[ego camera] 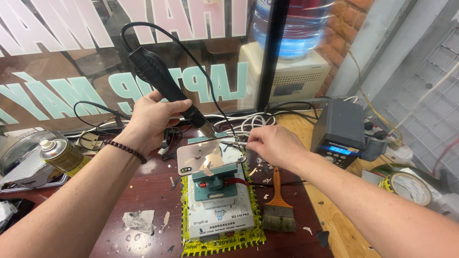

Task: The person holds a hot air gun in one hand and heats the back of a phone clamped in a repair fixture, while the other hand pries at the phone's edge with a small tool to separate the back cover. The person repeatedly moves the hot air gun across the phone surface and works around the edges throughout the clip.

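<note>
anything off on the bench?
Yes: the phone clamped in the green fixture has a cracked, partly stripped back, and shards and scraps litter the dark tabletop. Tape roll overhangs the edge.

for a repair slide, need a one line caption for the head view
Left hand aims a black hot-air wand at a phone clamped on a green fixture, while right hand holds tweezers.

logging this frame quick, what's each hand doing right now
left hand: closed around the black hot air gun handle, nozzle over the phone
right hand: pinching tweezers at the phone's top edge
</note>
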A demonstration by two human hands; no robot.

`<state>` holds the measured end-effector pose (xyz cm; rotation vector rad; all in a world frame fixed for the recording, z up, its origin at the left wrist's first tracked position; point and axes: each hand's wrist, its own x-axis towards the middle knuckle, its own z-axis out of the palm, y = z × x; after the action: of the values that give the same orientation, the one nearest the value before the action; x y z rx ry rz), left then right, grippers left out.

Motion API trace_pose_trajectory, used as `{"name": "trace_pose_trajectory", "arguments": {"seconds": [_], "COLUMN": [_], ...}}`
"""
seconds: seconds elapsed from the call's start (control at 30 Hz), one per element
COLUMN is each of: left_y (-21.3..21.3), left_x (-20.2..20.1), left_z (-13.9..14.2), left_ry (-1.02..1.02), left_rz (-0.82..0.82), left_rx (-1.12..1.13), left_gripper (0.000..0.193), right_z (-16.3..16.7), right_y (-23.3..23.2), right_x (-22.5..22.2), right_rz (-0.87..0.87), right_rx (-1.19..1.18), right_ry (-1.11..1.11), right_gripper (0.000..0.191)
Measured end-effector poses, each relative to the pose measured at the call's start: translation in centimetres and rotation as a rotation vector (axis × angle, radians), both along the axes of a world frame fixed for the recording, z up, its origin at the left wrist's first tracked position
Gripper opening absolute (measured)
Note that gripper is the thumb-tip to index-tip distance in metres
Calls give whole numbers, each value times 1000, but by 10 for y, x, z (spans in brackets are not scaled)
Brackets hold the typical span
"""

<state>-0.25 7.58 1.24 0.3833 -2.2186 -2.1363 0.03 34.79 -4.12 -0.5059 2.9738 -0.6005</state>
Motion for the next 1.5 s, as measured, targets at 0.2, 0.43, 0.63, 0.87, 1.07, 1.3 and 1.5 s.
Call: {"name": "trace_pose_trajectory", "arguments": {"seconds": [0.2, 0.43, 0.63, 0.87, 1.07, 1.3, 1.5], "left_y": [-3, -5, -5, 0, 5, 5, 9], "left_x": [2, 2, 5, 6, 8, 6, 3], "left_z": [-1, -5, -5, -3, -2, -4, -3], "left_ry": [1, 10, 10, 4, 13, 15, 8], "left_rz": [-4, 3, -9, 12, -12, -20, -6], "left_rx": [-18, 3, 30, -16, 30, -28, -10], "left_gripper": [17, 18, 20, 20, 19, 19, 22], "right_z": [-1, 1, -7, -17, -14, -10, -9], "right_y": [-3, -8, -15, -13, -14, -15, -17], "right_x": [16, 26, 28, 33, 33, 31, 35], "right_rz": [-3, -36, -51, -65, -46, -61, -120], "right_rx": [-78, -70, -89, -95, -67, -76, -109], "right_ry": [25, 21, 81, 95, 145, 83, 29], "right_gripper": [20, 18, 17, 18, 16, 16, 17]}}
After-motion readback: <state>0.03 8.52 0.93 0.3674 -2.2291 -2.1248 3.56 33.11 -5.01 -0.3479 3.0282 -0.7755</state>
